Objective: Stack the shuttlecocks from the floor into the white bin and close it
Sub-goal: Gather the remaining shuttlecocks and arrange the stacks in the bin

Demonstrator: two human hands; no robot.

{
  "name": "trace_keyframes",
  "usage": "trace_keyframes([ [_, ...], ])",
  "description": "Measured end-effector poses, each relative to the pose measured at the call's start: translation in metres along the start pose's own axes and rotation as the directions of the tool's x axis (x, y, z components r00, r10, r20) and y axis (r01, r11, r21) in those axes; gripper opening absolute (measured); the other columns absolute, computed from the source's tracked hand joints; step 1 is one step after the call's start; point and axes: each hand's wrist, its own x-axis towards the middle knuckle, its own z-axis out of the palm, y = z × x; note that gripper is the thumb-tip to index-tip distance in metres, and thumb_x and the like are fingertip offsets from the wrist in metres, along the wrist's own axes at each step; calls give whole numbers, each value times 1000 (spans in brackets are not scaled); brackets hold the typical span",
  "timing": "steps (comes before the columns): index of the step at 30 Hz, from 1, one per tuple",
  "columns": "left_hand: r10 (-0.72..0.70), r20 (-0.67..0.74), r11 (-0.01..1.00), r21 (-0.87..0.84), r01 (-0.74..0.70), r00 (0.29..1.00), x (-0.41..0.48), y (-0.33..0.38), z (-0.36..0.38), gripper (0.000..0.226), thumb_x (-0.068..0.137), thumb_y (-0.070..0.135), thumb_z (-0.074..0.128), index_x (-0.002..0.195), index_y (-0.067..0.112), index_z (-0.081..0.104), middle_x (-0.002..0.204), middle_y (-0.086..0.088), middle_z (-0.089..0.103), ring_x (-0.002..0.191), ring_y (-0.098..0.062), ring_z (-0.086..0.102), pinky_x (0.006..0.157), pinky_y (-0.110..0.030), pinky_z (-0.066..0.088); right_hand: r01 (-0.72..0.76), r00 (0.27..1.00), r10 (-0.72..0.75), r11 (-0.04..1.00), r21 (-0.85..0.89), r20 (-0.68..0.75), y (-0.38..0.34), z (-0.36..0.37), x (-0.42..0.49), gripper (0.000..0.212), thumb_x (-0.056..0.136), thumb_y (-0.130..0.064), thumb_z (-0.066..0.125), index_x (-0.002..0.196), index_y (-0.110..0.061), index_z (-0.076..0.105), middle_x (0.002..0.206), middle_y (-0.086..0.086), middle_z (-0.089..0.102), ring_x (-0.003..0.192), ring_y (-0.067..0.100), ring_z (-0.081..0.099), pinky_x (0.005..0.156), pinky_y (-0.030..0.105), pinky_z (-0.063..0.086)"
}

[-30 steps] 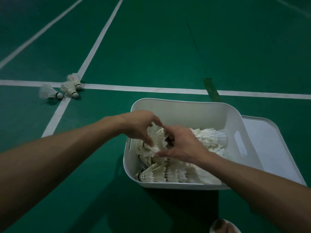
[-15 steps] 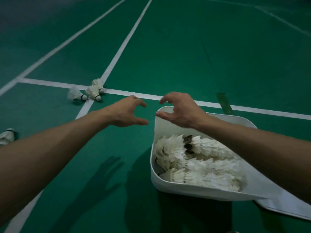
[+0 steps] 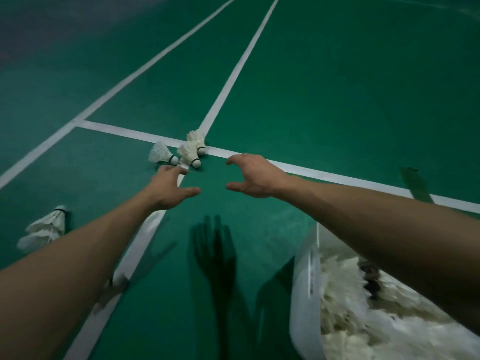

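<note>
Both hands have left the bin and now stretch out over the court toward the loose shuttlecocks.

Neither hand holds anything. The left hand [image 3: 168,188] has its fingers spread, and its fingertips [image 3: 179,169] are just short of the nearest cork. The right hand [image 3: 255,176] hovers beside it in a loose, empty claw. Ahead of them, three shuttlecocks [image 3: 188,153] lie close together where the white court lines [image 3: 311,172] cross. A short nested stack [image 3: 45,228] lies on the green floor, well off to the left of the left forearm. The white bin [image 3: 305,281] has slid to the lower right corner of the view, behind the right arm, heaped with feathered shuttlecocks [image 3: 345,294]; its lid is out of sight. By the look of it, the last batch is stowed and the next pickup is starting, with at least these two groups to collect before the bin can be closed.
</note>
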Motion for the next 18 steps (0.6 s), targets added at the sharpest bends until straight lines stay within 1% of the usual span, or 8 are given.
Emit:
trace_keyframes([
  [2,-58,-62,998,-10,57,996,27,-20,0,71,82,49,68,140,16,43,147,-16,29,131,-34,38,112,-41,29,-5,1000,5,1000,28,3,3,9,32,67,88,-44,64,143,-15,38,146,8,44,133,25,40,109,32,33],
  [5,-137,-140,990,-41,132,981,64,-43,1,71,81,48,68,140,17,42,148,-17,25,135,-37,31,115,-43,23,-49,999,50,996,72,-10,8,25,80,72,88,-43,64,146,-15,32,149,8,40,136,27,38,111,37,32],
  [7,-159,-184,987,-29,156,970,85,-54,1,71,82,47,68,141,17,41,151,-15,22,137,-38,26,114,-42,19,-82,996,85,991,104,-17,11,38,108,73,89,-43,63,147,-15,30,149,10,40,135,28,38,111,39,33],
  [10,-165,-229,986,-10,167,959,115,-64,0,75,82,49,67,144,20,35,155,-12,15,140,-38,19,114,-42,16,-79,997,80,991,109,3,14,56,140,73,89,-41,63,148,-15,27,150,9,37,136,28,36,112,39,32],
  [13,-134,-216,990,23,142,967,140,-69,4,83,79,52,68,147,28,26,159,-5,8,143,-37,13,115,-49,17,-69,997,67,992,106,26,18,70,162,75,90,-38,63,149,-14,24,154,8,31,139,28,33,114,38,29],
  [15,-90,-168,992,72,103,982,153,-67,9,89,75,58,68,148,35,21,160,-1,6,144,-37,11,115,-55,17,-62,998,59,993,104,31,21,76,175,75,91,-34,61,150,-13,20,157,9,24,140,29,31,115,39,26],
  [16,-80,-138,992,85,92,987,158,-65,11,92,74,61,68,148,39,18,160,1,8,143,-38,11,114,-57,17,-54,998,51,993,102,32,21,77,181,74,93,-31,59,151,-12,18,158,9,20,141,30,29,116,39,24],
  [18,-90,-92,991,86,98,992,165,-57,12,96,69,67,68,146,46,15,156,2,24,139,-41,17,110,-59,19,-39,999,36,995,94,28,22,76,191,72,95,-21,55,153,-10,12,160,8,13,143,31,25,118,39,21],
])
